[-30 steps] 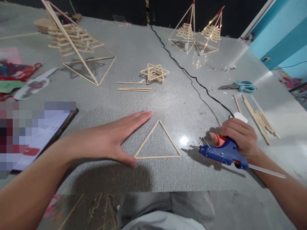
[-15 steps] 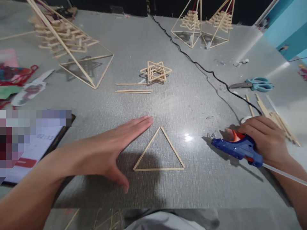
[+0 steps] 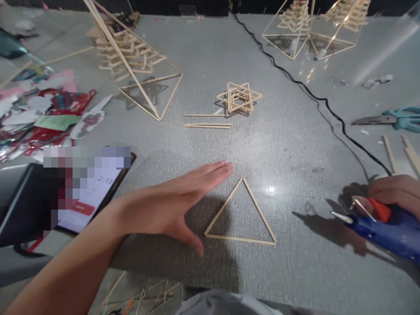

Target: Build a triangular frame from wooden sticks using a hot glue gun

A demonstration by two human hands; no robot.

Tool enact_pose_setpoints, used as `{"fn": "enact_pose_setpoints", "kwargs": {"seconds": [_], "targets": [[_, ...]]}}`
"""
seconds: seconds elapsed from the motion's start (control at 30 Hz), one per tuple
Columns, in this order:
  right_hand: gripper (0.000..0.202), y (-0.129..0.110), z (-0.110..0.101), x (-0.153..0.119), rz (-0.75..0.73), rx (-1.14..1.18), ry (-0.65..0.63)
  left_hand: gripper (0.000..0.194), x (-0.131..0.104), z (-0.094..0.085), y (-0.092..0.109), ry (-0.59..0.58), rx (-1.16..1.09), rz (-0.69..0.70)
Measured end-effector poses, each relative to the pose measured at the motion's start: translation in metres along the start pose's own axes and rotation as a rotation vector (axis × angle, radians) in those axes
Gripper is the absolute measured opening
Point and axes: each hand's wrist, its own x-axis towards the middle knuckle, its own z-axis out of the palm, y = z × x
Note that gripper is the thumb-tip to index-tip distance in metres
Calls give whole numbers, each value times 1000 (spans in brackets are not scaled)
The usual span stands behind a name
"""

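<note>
Stick triangle (image 3: 241, 239) beside spread left hand (image 3: 182, 199); right hand (image 3: 398, 190), gripping glue gun (image 3: 389, 232), well apart.

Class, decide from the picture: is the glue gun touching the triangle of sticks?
Apart: the head view shows grey tabletop between the glue gun and the triangle of sticks.

place: craft workspace | tools: glue gun (image 3: 392, 232), scissors (image 3: 407, 119) | grey table (image 3: 295, 148): stick pyramid (image 3: 123, 57), paper scraps (image 3: 59, 121)
</note>
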Motion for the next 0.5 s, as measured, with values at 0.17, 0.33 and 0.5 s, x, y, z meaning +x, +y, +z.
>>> {"fn": "enact_pose_setpoints", "kwargs": {"seconds": [0.17,0.33,0.5], "targets": [[9,-2,-8,3,-74,5,-130,152,0,1,0,16,5,26],[4,25,-13,4,-228,49,-177,152,0,-1,1,-8,1,-34],[8,26,-13,5,-215,45,-169,149,2,-4,1,-21,-8,-47]]}}
